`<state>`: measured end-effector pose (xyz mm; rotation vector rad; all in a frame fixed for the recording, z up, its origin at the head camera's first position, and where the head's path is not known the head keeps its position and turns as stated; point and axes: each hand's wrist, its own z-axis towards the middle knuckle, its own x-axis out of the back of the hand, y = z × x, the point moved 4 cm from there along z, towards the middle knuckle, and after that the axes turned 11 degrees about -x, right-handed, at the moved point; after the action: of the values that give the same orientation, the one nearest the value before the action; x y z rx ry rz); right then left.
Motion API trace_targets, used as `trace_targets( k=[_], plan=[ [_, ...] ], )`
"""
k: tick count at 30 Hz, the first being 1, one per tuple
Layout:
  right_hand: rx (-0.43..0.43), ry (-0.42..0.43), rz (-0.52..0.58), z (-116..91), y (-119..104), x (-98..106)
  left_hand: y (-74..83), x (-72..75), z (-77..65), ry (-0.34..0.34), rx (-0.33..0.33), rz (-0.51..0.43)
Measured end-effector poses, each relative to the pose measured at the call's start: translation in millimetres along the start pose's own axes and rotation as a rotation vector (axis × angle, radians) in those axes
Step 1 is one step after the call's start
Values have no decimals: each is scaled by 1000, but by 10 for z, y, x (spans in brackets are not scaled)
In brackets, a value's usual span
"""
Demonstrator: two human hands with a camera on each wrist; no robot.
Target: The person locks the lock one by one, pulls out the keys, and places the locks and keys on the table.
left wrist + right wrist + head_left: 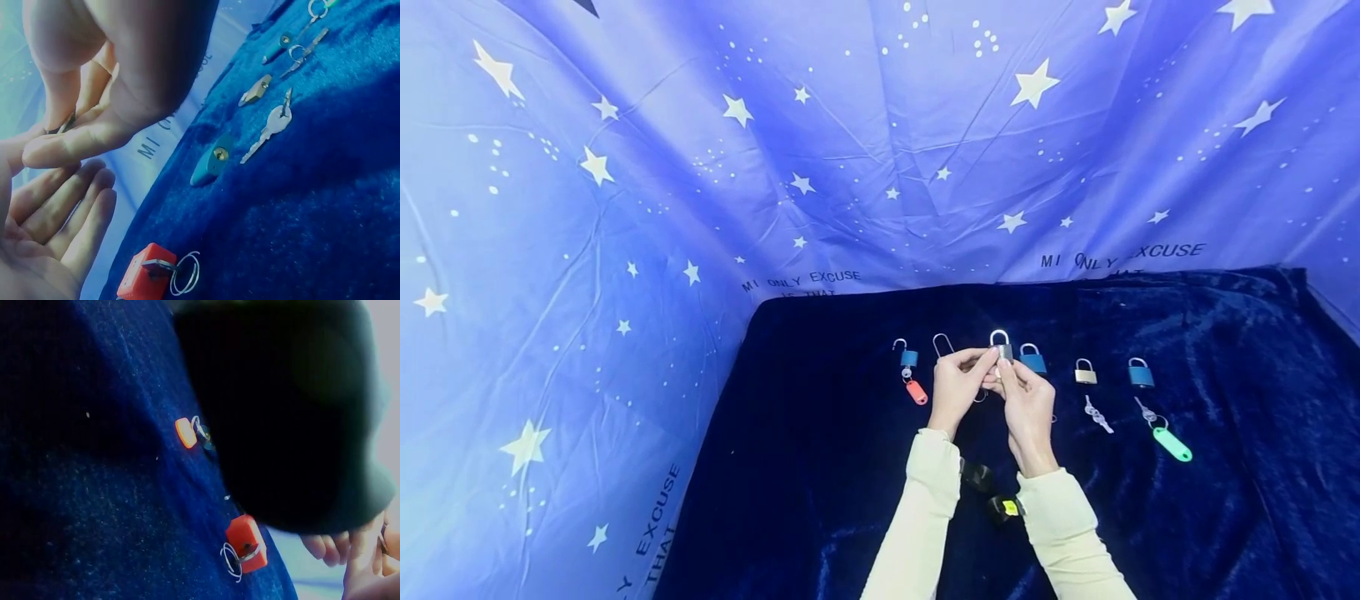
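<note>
blue cloth [805,450], padlock [1006,351] partly behind fingers [987,362]

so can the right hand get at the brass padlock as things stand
Likely yes: nothing covers the brass padlock, which lies close to the right hand, but that hand would first have to leave the held padlock.

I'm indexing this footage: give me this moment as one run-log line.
left hand: holds raised padlock | right hand: pinches at it | to its right: blue padlock, gold padlock, rightmost blue padlock | leftward: red tag
</note>
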<state>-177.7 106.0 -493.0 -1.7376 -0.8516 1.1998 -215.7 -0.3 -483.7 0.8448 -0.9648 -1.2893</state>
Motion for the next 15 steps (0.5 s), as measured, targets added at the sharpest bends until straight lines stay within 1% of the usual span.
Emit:
trace_targets(
  k=[2,3,6,8,11,15],
  plan=[
    [-10,1,-7,-4,-5,3,3,-8,4,-9,10,-25],
    [-36,38,-54,-70,-65,-33,4,-13,10,-11,17,-36],
    [-79,21,-74,-78,-67,-23,10,-18,23,-8,36,-50],
    [-105,-7,-87,-76,-64,-11,24,-17,33,-7,40,-32],
    [-129,-54,-146,-83,-69,13,60,-14,48,-16,34,8],
    [-138,-75,-229,-96,-80,62,86,-10,74,-19,32,58]
  ],
)
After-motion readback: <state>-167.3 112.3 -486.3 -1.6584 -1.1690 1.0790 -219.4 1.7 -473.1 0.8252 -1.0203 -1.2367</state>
